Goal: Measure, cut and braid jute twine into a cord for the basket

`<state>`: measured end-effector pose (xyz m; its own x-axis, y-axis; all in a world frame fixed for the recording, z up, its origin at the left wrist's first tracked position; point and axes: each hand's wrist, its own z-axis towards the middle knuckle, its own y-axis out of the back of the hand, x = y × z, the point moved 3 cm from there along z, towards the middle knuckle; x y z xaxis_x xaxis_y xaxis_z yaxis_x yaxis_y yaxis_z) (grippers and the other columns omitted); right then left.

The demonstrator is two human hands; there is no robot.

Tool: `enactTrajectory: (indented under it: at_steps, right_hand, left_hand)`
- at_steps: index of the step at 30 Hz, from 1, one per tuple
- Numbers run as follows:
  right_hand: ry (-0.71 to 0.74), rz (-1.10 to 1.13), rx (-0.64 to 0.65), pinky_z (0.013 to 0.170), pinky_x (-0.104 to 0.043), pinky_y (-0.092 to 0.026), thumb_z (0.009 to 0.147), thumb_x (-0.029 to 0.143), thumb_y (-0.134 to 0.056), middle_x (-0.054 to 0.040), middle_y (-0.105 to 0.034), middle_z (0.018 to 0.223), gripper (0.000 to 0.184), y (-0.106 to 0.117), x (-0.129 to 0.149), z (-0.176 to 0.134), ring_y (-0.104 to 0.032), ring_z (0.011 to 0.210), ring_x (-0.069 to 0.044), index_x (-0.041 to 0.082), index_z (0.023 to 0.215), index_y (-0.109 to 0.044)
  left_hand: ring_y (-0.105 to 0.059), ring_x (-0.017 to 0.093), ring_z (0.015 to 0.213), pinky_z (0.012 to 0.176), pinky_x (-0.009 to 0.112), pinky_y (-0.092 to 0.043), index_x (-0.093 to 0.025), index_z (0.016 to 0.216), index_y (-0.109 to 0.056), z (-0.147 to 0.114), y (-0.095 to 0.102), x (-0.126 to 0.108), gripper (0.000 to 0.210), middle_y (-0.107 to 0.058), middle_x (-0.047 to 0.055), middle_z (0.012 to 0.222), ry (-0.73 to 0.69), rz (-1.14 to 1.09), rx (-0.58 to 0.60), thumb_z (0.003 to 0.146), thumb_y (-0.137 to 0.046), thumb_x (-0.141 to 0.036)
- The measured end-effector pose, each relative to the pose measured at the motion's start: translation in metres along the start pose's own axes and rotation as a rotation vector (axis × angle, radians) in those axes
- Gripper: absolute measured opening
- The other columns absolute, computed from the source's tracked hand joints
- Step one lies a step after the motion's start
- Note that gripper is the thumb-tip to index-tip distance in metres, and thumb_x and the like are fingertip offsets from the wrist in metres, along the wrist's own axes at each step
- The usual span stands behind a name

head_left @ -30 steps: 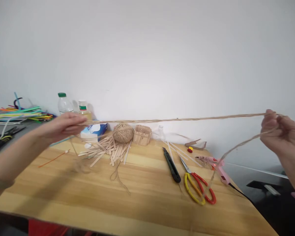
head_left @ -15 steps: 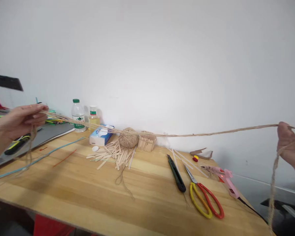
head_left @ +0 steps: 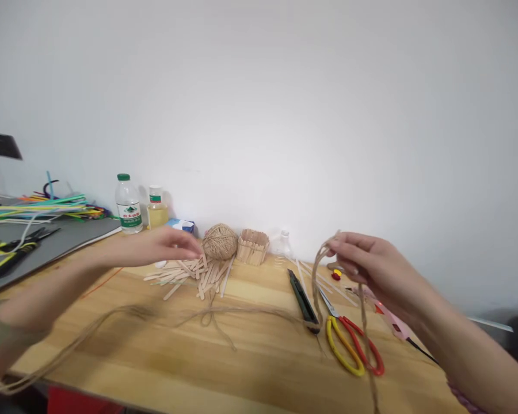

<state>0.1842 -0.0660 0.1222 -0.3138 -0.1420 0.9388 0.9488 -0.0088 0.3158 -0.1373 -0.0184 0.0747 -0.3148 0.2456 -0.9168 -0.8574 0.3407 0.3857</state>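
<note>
On the right, my right hand [head_left: 362, 259] pinches a looped piece of jute twine [head_left: 315, 276] between thumb and fingers. One strand hangs down below this hand, and another length trails left across the table to its front edge. My left hand [head_left: 179, 244] holds nothing, fingers reaching forward and a little apart. Just beyond its fingertips sits a ball of twine [head_left: 220, 241], with a heap of wooden craft sticks [head_left: 209, 273] beneath and in front. A small craft-stick basket [head_left: 252, 246] stands beside the ball. Below my right hand lie scissors [head_left: 345, 345] and a utility knife [head_left: 302, 302].
A water bottle [head_left: 129, 204], a smaller bottle of yellowish liquid [head_left: 157, 213] and a tissue pack [head_left: 182, 225] stand near the wall. Pliers [head_left: 12, 259] and colourful pipe cleaners [head_left: 47, 207] rest on a grey board at left. A pink glue gun [head_left: 391, 319] lies at right.
The twine that was stretched taut between both hands is now slack. My left hand has let go and moved right towards the ball; my right hand has come inward, still holding twine.
</note>
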Motion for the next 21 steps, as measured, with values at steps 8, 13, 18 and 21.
enactTrajectory:
  at_steps: [8, 13, 18, 21]
  right_hand:
    - [-0.042, -0.019, 0.135, 0.042, -0.021, -0.016, 0.066, 0.043, -0.065, 0.0051, -0.034, 0.045, 0.03, -0.038, -0.002, -0.008, -0.026, 0.043, -0.005, 0.014, 0.063, -0.057]
    - [-0.068, 0.082, 0.191, 0.043, -0.02, -0.018, 0.068, 0.038, -0.065, 0.0057, -0.033, 0.045, 0.031, -0.035, -0.013, -0.01, -0.026, 0.044, -0.005, 0.015, 0.055, -0.049]
    - [-0.14, 0.384, 0.242, 0.044, -0.018, -0.026, 0.072, 0.035, -0.061, 0.003, -0.042, 0.053, 0.022, -0.033, -0.023, -0.005, -0.033, 0.048, -0.006, 0.014, 0.065, -0.056]
    - [-0.155, 0.581, 0.246, 0.042, -0.016, -0.028, 0.073, 0.029, -0.06, 0.0027, -0.044, 0.057, 0.017, -0.029, -0.026, 0.001, -0.036, 0.049, -0.005, 0.014, 0.067, -0.057]
  left_hand:
    - [-0.058, 0.013, 0.079, 0.077, 0.027, -0.043, -0.014, 0.084, -0.065, 0.042, -0.122, -0.052, 0.021, -0.066, 0.004, 0.081, -0.146, -0.366, 0.305, 0.065, -0.067, -0.024]
    - [-0.053, 0.009, 0.065, 0.065, 0.024, -0.042, -0.012, 0.066, -0.062, 0.043, -0.128, -0.048, 0.012, -0.059, -0.001, 0.064, -0.072, -0.464, 0.27, 0.062, -0.069, -0.022]
    - [-0.053, 0.008, 0.063, 0.068, 0.023, -0.042, -0.011, 0.067, -0.058, 0.046, -0.12, -0.041, 0.009, -0.058, 0.0, 0.064, -0.032, -0.668, 0.292, 0.064, -0.066, -0.015]
    - [-0.049, 0.006, 0.057, 0.066, 0.023, -0.042, -0.012, 0.074, -0.057, 0.05, -0.113, -0.038, 0.009, -0.054, -0.002, 0.06, -0.062, -0.809, 0.317, 0.067, -0.063, -0.012]
